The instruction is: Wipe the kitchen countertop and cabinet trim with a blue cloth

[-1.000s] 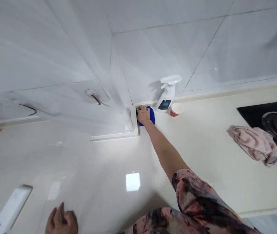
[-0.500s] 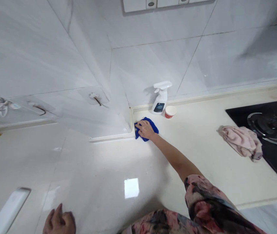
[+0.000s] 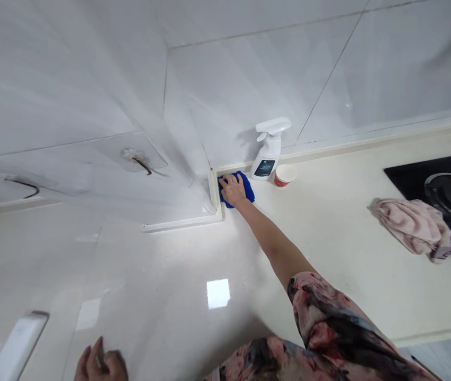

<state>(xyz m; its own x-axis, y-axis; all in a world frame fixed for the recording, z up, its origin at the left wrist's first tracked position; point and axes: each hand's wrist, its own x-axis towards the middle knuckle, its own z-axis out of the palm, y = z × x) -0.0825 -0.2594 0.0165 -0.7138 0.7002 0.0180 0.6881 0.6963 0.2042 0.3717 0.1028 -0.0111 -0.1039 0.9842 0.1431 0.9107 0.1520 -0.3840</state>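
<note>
Right hand (image 3: pixel 233 189) stretched far across surface (image 3: pixel 328 264), fingers spread flat, pressing down on blue cloth (image 3: pixel 249 193) in back corner against wall trim. Spray bottle (image 3: pixel 269 151) and paper cup (image 3: pixel 285 175) stood just beside cloth. Left hand (image 3: pixel 100 365) lay at near edge, fingers curled, half out of frame; could not tell if it held anything. Pink rag (image 3: pixel 412 227) overlapped stove (image 3: pixel 427 180) edge.

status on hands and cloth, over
right hand flat on blue cloth in counter corner. left hand resting on counter. spray bottle, cup close beside cloth.
</note>
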